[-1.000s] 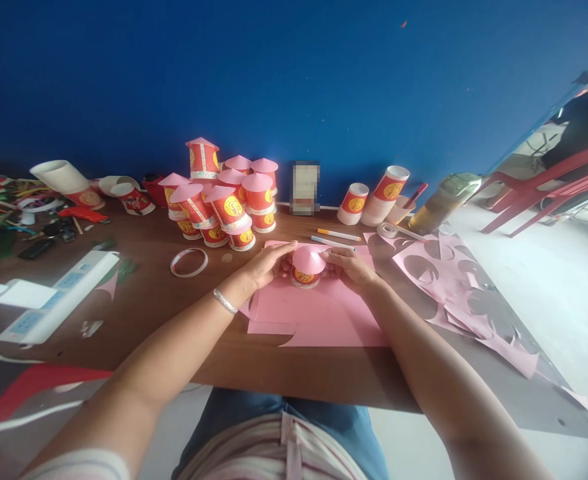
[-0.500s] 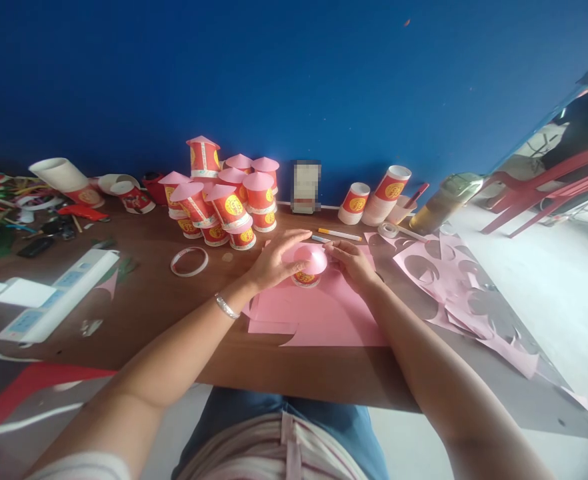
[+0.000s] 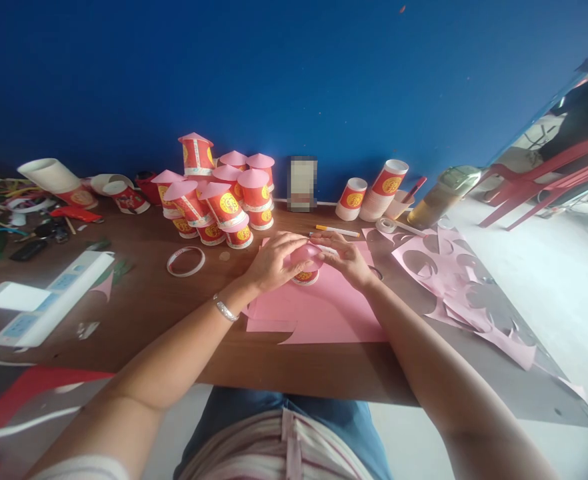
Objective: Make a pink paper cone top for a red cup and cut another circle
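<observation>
A pink paper cone (image 3: 305,256) sits on top of an upturned red paper cup (image 3: 306,276) with a yellow emblem. My left hand (image 3: 277,262) curves round the cone's left side, fingers over its top and thumb at its front. From the right, my right hand (image 3: 345,260) cups the same cone, its thumb pressed on the front slope. Most of the cone is hidden by my fingers. Beneath the cup lie sheets of pink paper (image 3: 334,310). Behind my hands is an orange-and-white marker (image 3: 337,231).
Several cone-topped red cups (image 3: 225,205) are stacked at the back left. Stacked cups (image 3: 385,190), a tape roll (image 3: 387,225) and a bottle (image 3: 444,197) stand back right. Pink offcuts (image 3: 467,303) cover the right side. A power strip (image 3: 69,293) lies left, near a paper ring (image 3: 187,261).
My right hand has moved left from the cone's right edge and now lies over it. Both hands have closed in round the cone. The view has shifted slightly.
</observation>
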